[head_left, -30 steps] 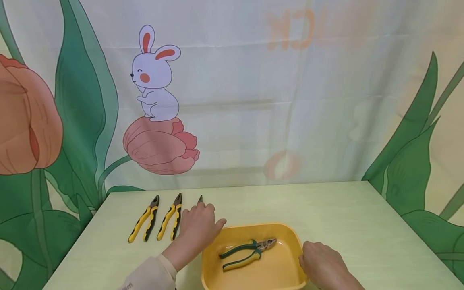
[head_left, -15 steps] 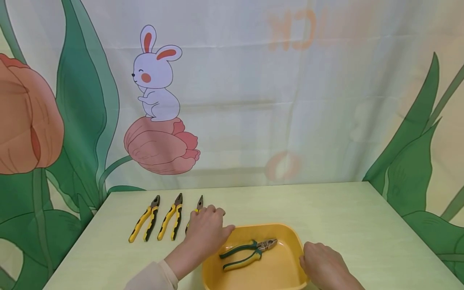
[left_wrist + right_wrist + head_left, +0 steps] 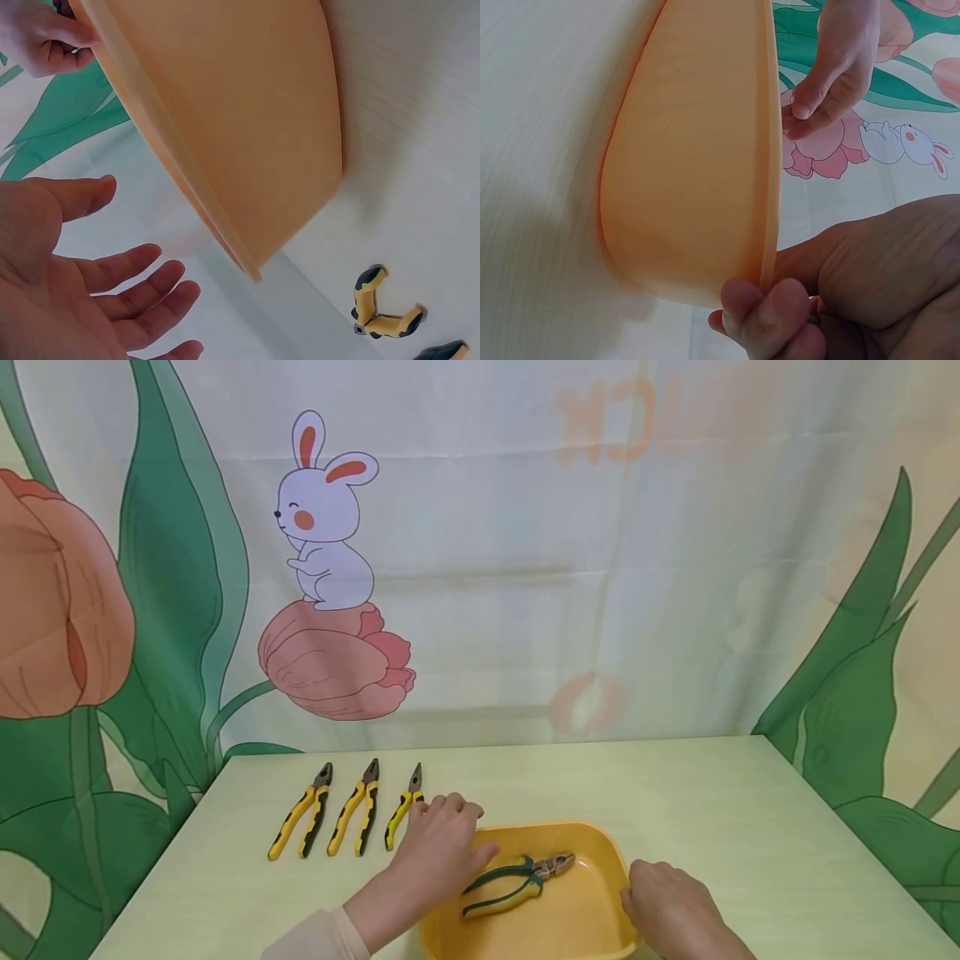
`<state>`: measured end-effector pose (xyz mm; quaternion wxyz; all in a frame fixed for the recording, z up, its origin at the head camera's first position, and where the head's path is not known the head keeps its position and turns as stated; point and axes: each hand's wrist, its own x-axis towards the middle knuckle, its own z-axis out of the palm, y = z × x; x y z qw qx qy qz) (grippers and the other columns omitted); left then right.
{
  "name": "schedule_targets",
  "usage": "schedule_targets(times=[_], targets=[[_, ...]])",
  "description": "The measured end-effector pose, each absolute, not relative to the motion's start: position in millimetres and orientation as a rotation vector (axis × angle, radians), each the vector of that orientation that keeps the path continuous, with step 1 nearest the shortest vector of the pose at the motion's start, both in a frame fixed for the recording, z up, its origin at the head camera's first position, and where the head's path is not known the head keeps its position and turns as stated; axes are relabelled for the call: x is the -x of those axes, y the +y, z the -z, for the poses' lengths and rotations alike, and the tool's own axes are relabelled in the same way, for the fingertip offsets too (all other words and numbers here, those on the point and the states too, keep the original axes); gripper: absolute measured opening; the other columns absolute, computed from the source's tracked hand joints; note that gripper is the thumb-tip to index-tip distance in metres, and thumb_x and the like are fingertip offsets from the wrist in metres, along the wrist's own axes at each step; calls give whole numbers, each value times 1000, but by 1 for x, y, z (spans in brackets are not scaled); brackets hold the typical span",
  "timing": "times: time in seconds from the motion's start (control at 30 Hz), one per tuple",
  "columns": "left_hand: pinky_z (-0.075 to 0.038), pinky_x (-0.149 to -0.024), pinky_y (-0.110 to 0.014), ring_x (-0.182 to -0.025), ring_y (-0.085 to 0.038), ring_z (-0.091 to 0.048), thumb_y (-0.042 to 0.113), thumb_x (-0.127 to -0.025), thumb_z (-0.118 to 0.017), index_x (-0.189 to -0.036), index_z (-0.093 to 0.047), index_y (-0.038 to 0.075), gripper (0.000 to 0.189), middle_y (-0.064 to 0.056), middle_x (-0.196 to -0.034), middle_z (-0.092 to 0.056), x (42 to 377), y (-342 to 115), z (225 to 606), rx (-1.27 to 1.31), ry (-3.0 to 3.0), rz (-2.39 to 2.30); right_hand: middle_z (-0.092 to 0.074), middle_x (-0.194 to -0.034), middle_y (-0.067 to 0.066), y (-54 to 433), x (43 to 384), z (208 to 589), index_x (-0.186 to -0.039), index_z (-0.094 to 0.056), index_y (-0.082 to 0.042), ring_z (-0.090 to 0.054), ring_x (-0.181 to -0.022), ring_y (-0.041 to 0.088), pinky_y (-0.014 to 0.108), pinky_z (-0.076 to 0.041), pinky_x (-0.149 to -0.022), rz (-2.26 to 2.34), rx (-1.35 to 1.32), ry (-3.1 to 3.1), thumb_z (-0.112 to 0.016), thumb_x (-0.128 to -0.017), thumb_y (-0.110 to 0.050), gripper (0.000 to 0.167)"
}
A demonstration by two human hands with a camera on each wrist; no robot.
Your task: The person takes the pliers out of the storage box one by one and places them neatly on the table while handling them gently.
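Note:
My left hand [image 3: 444, 852] hovers over the left rim of a yellow plastic basin [image 3: 592, 922], holding nothing. In the left wrist view its fingers [image 3: 139, 300] are spread and loosely bent, apart from the basin. With fingers and thumb, my right hand [image 3: 672, 900] pinches the basin's right rim, also plain in the right wrist view. Inside the basin lies one pair of combination pliers with green and yellow handles [image 3: 498, 906]. Just left of my left hand are small needle-nose pliers [image 3: 397, 825], their right handle partly hidden by it.
Two larger yellow-and-black pliers, the left pair [image 3: 288, 827] and the middle pair [image 3: 347, 818], lie side by side on the table's left [image 3: 187, 877]. A printed curtain [image 3: 487, 610] with a rabbit and tulips hangs behind the table's back edge.
My left hand has moved right and a little toward me, away from the needle-nose pliers, uncovering more of them. My right hand keeps its hold on the basin's rim.

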<state>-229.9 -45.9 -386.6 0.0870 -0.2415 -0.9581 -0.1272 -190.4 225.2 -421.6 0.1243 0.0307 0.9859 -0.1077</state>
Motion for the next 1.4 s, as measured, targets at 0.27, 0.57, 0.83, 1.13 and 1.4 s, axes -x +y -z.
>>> schedule_targets(times=[0.27,0.57,0.83,1.13,1.4], targets=[[-46,-94,-58,-102,-31,-61,38,-94,-77,-118,-70,2,44,-11,-110,-66,228,-41,387,786,-2892,350,-49,-61,2,224,188,418,-69,-54,-8,-45,-53,15,27,-40,-53,315,-70,2890,-63,-98,-11,30],[-49,-97,-50,-106,-30,-63,37,-95,-76,-129,-66,0,51,-12,-116,-66,223,-38,385,952,-2967,303,-50,-62,2,226,187,417,-70,-53,-9,-45,-54,15,28,-40,-53,333,-48,2915,-63,-97,-10,29],[-51,-95,-45,-104,-24,-63,41,-97,-73,-132,-65,0,54,-12,-116,-67,224,-34,387,1018,-3042,219,-49,-63,3,227,187,419,-71,-53,-9,-45,-54,16,28,-39,-53,344,-38,2924,-63,-96,-10,28],[-54,-93,-41,-105,-23,-65,39,-97,-73,-131,-65,0,52,-12,-119,-67,227,-30,390,1060,-3116,226,-50,-63,2,226,189,419,-70,-53,-9,-46,-54,16,28,-40,-53,334,-76,2898,-63,-97,-11,29],[-55,-91,-40,-106,-23,-66,40,-96,-75,-130,-66,1,52,-11,-119,-68,231,-28,395,1053,-3141,196,-49,-62,2,227,189,421,-69,-54,-9,-45,-54,16,27,-39,-53,335,-75,2897,-63,-97,-10,29]])
